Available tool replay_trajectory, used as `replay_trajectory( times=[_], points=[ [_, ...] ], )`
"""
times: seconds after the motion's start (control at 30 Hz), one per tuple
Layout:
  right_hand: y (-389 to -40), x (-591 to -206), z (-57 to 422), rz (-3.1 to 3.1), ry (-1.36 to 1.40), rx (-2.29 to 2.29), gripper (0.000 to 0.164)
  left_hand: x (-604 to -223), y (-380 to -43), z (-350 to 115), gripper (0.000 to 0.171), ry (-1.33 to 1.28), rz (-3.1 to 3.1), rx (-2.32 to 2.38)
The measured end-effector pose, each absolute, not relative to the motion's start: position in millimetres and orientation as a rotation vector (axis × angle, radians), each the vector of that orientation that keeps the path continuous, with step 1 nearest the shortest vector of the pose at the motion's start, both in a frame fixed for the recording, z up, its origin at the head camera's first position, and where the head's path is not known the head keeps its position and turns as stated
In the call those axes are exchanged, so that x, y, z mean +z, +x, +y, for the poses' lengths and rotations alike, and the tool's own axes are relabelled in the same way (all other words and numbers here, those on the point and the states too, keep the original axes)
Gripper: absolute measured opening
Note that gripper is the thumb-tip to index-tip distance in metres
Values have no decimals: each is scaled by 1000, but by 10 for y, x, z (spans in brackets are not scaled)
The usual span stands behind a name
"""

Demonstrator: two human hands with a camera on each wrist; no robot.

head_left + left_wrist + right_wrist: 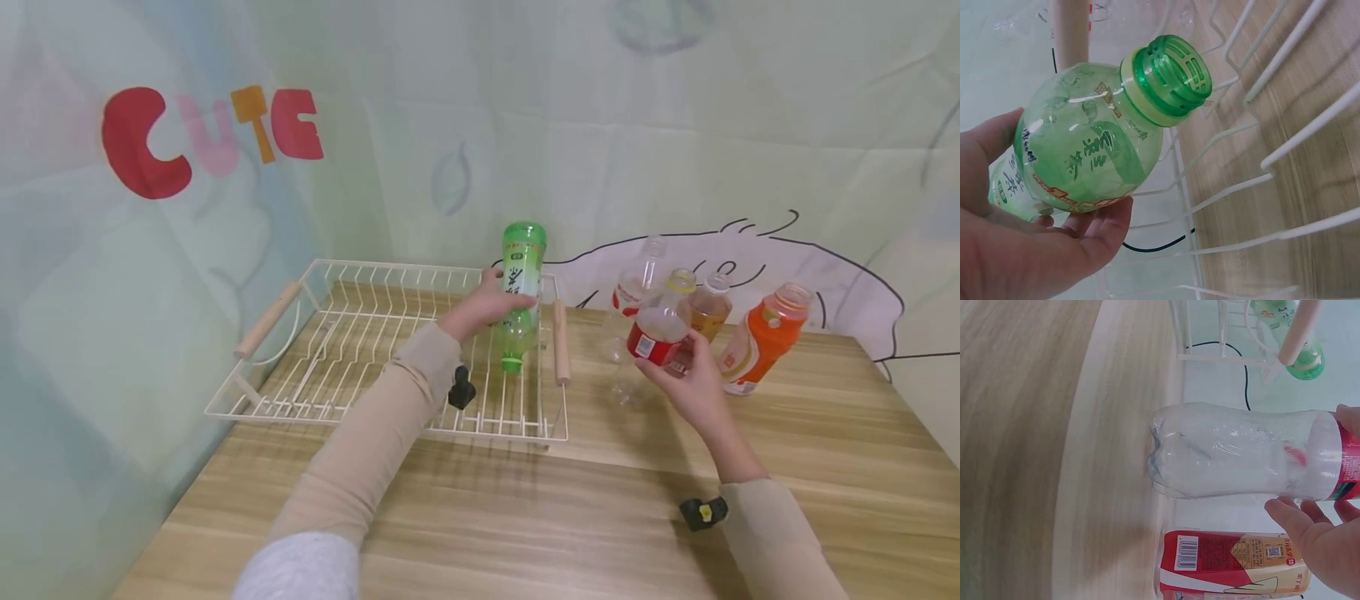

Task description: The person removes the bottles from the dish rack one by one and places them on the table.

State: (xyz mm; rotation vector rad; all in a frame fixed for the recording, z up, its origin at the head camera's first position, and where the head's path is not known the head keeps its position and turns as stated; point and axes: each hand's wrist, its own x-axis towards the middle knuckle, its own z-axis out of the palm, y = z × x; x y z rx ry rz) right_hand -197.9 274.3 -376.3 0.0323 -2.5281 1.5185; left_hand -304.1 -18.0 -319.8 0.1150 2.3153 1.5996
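My left hand (pixel 486 305) holds a green plastic bottle (pixel 524 271) upside down at the right end of a white wire dish rack (pixel 555 438). The left wrist view shows the bottle's uncapped green mouth (pixel 1175 78), with thumb and fingers around the body. My right hand (pixel 697 390) grips a clear plastic bottle (pixel 655 340) by its red label, mouth up. In the right wrist view its clear base (pixel 1172 450) is close to the tabletop; whether they touch, I cannot tell.
Behind the right hand stand another clear bottle (pixel 632 293), an amber-coloured bottle (pixel 711 310) and an orange-labelled bottle (pixel 768 340). The rack has wooden handles, one (pixel 561 342) on the bottles' side. A printed cloth (pixel 450 100) hangs behind the wooden table (pixel 480 517).
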Motion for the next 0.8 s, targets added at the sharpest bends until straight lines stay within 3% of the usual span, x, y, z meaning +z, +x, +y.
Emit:
replay_trajectory(
  times=[0.47, 0.8],
  points=[
    [-1824, -3485, 2845, -2503, 39, 1387, 81, -2847, -2879, -282, 86, 203, 2381, 1565],
    [-1569, -3227, 2882, -2387, 129, 1246, 75, -2643, -2602, -358, 83, 410, 2346, 1537]
  ],
)
